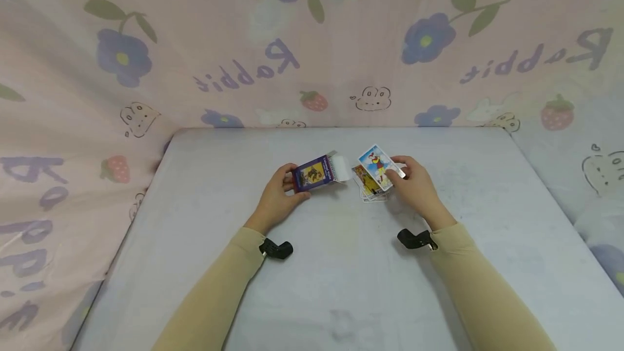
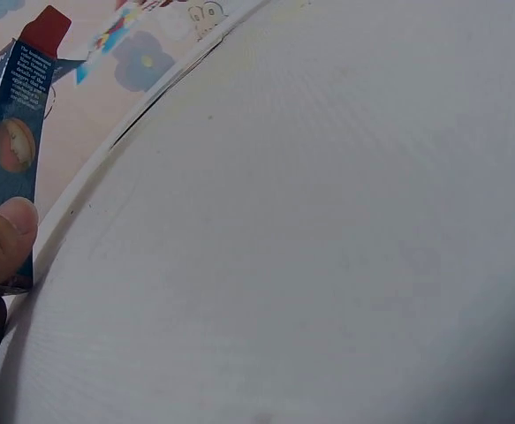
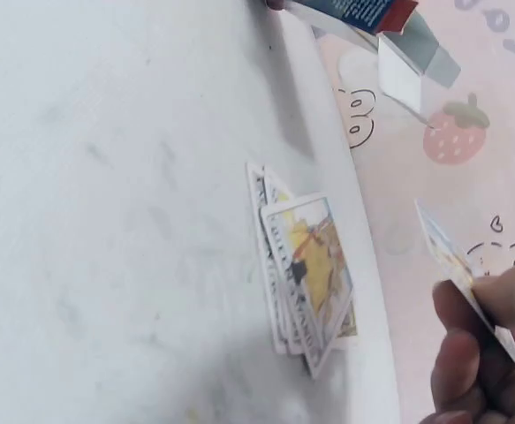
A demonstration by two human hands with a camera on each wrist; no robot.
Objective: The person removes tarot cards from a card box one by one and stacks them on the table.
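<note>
My left hand holds a dark blue card box by its left end, tilted up at the right. The box's flaps stand open toward the right; its inside is hidden. Between thumb and fingers, my right hand pinches a picture card showing a figure in red and yellow against blue. Seen nearly edge-on in the right wrist view, that card is raised off the table. Below it lies a small, uneven pile of cards, with a yellow picture on top.
A white-covered table lies under both hands. Behind it hangs a pink cloth printed with flowers, rabbits and strawberries, which continues along the left side. Black wrist mounts sit at both cuffs.
</note>
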